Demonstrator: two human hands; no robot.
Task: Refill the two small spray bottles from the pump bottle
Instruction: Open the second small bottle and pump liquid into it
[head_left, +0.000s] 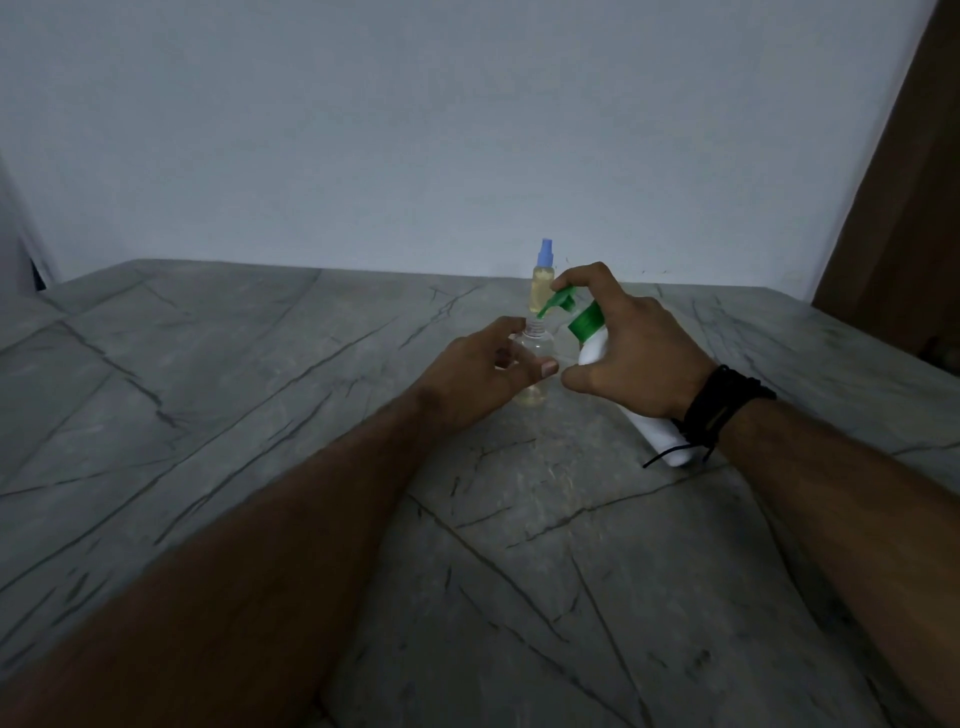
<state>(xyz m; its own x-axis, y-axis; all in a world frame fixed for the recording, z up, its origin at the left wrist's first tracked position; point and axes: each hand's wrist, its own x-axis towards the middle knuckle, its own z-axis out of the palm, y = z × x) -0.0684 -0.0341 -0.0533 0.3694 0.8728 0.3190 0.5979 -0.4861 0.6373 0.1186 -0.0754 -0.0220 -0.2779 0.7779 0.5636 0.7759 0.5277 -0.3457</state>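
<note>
The white pump bottle (592, 351) with its green pump head (558, 302) is tilted, nozzle pointing down-left toward the open threaded neck of an uncapped clear spray bottle (530, 358). The nozzle tip sits just above that neck. This small bottle stands upright on the tabletop (260, 415) with a little pale yellow liquid at its bottom. The right hand (631, 353) has its grip wrapped round the pump bottle's body, forefinger curled over the top of the pump head, thumb below on the near side. The left hand (485, 371) has its grip closed round the uncapped bottle from the left, thumb across the front. Just behind, near the wall (467, 130), a second spray bottle (543, 286) stands upright, blue sprayer cap on, filled with yellowish liquid. Black cord bracelets (719, 410) circle the right wrist.
</note>
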